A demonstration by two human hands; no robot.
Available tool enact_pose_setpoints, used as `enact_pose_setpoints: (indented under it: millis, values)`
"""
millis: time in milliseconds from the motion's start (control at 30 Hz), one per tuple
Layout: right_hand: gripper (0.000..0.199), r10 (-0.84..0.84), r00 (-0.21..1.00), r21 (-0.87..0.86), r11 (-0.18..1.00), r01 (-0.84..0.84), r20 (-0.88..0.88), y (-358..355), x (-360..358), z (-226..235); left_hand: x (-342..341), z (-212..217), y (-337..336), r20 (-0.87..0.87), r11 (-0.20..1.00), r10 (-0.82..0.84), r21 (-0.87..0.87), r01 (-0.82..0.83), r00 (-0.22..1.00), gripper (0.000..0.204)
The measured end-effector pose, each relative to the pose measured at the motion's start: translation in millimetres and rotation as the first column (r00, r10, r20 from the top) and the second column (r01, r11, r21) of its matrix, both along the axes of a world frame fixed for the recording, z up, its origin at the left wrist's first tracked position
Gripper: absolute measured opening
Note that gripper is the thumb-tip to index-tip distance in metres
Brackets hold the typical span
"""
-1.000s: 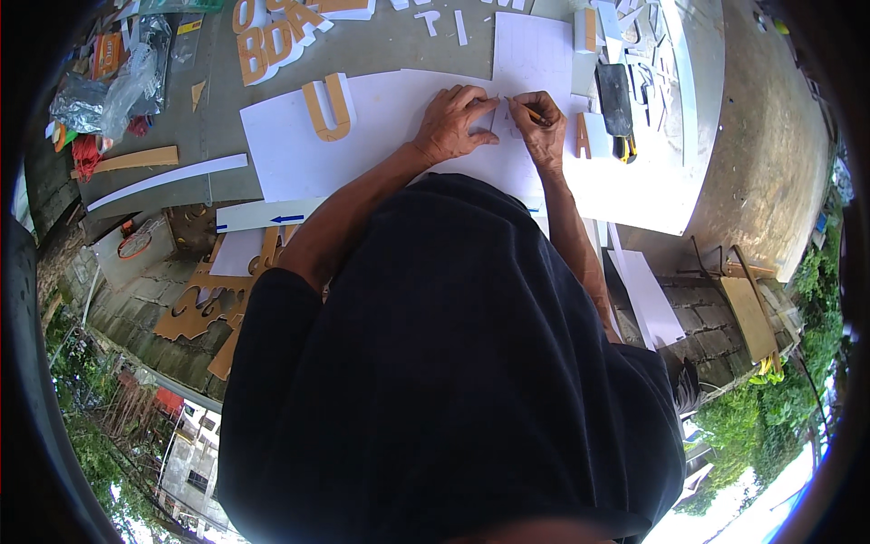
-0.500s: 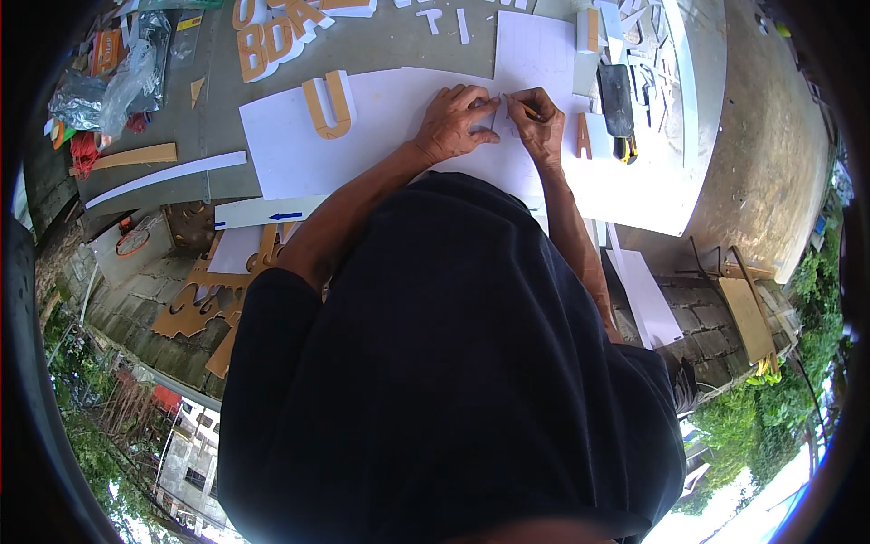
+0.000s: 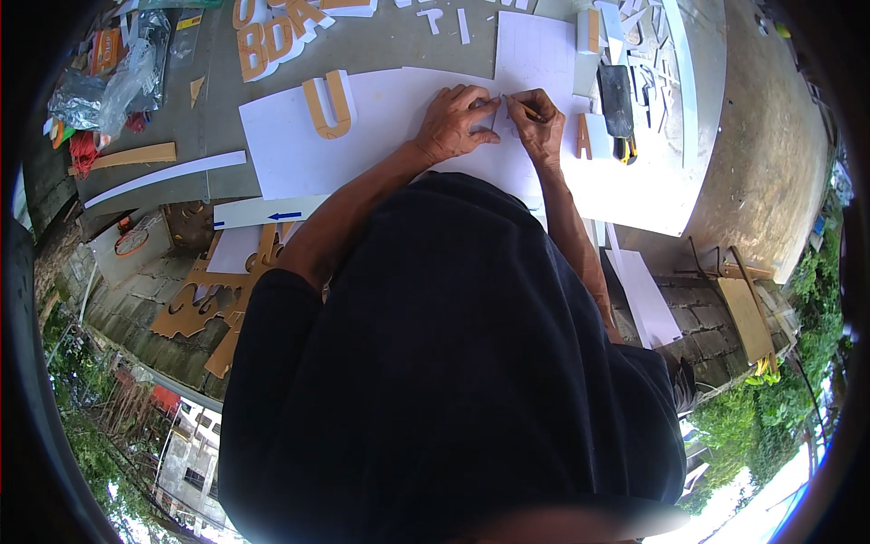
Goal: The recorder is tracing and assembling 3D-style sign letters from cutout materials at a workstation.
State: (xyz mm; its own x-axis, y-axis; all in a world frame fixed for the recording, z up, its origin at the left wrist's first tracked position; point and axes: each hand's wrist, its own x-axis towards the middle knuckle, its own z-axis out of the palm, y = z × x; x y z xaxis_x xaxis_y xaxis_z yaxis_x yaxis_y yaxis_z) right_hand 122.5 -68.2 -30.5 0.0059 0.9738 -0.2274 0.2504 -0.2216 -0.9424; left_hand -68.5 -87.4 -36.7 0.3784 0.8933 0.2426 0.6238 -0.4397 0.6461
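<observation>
My right hand (image 3: pixel 538 122) is closed round a yellow-orange pencil (image 3: pixel 531 111), its tip low over the white sheet (image 3: pixel 390 109) on the table. Just left of it, my left hand (image 3: pixel 456 123) rests on the same sheet with fingers bent and thumb spread apart from them. A small pale patch shows between thumb and forefinger; whether it is a loose piece I cannot tell. To the left on the sheet lies a letter U (image 3: pixel 327 105) with a brown face and white sides. A smaller letter A (image 3: pixel 584 138) sits right of my right hand.
A black case (image 3: pixel 616 102) and a yellow-and-black cutter (image 3: pixel 625 150) lie at the right, near thin white offcuts. Brown-faced letters (image 3: pixel 263 50) stand at the back. Plastic bags (image 3: pixel 127 91) and curved strips (image 3: pixel 168 178) are at the left. Brown cut-out scraps (image 3: pixel 204 295) lie below the table edge.
My right hand and the pencil have shifted very slightly. My left hand stays in the same place on the sheet.
</observation>
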Motion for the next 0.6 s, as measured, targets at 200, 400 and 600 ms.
enact_pose_setpoints:
  millis: [200, 400, 600]
  values:
    - [0.017, -0.018, 0.999, -0.012, 1.000, 0.018, -0.028, 1, -3, 5, -1, -1, 0, 0.009, 1.000, 0.003, 0.001, -0.003, 1.000, 0.059]
    - [0.016, -0.013, 1.000, -0.032, 0.999, 0.013, 0.009, 1, 1, 1, 0, -3, -1, 0.016, 1.000, -0.002, 0.005, 0.002, 1.000, 0.060]
    - [0.012, -0.144, 0.957, 0.261, 0.962, 0.076, 0.252, -18, 17, 39, 0, -3, -2, 0.017, 1.000, 0.004, 0.016, -0.004, 1.000, 0.059]
